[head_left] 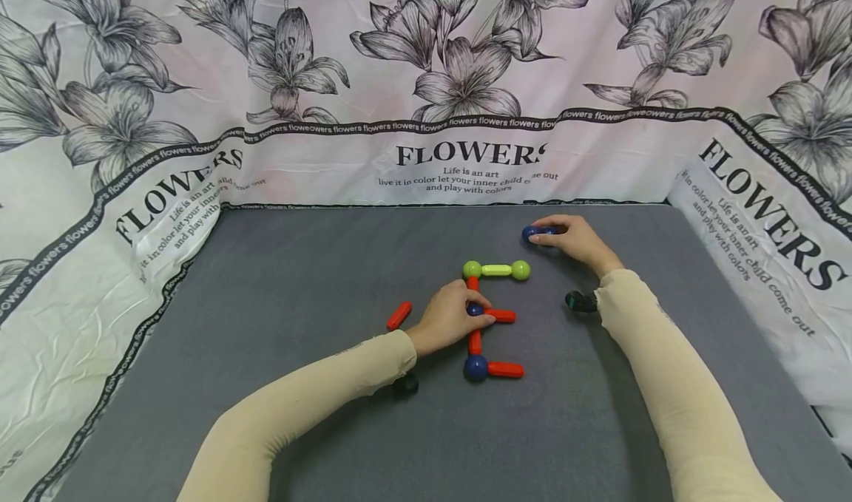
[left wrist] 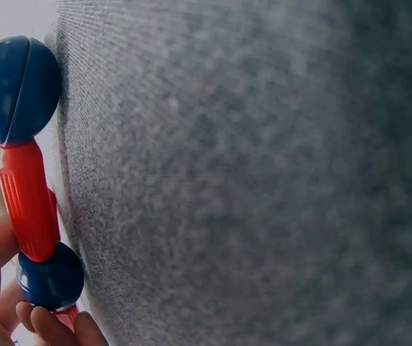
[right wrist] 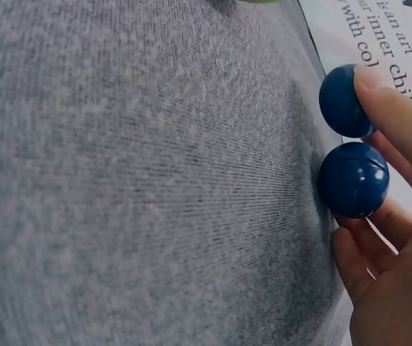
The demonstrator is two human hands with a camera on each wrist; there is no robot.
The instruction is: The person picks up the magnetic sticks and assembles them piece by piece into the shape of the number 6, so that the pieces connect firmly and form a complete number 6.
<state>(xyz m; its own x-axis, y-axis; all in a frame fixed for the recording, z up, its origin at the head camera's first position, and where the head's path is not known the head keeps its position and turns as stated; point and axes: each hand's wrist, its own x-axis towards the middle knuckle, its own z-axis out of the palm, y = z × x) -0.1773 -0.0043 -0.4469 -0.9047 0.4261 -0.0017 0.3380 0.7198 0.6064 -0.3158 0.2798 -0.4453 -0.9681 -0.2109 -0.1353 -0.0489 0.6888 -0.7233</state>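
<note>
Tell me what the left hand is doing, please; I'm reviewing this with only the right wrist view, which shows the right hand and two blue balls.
Observer: The left hand grips the middle blue ball of an E-shaped structure.

Operator: What forms the structure's far arm?

Observer: In the head view, a light green rod between two green balls.

Operator: Any loose parts over there?

Observer: Yes, a red rod lies apart from the structure, left of that hand.

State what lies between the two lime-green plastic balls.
A straight lime-green plastic rod links the left ball to the right ball; the head view shows it.
</note>
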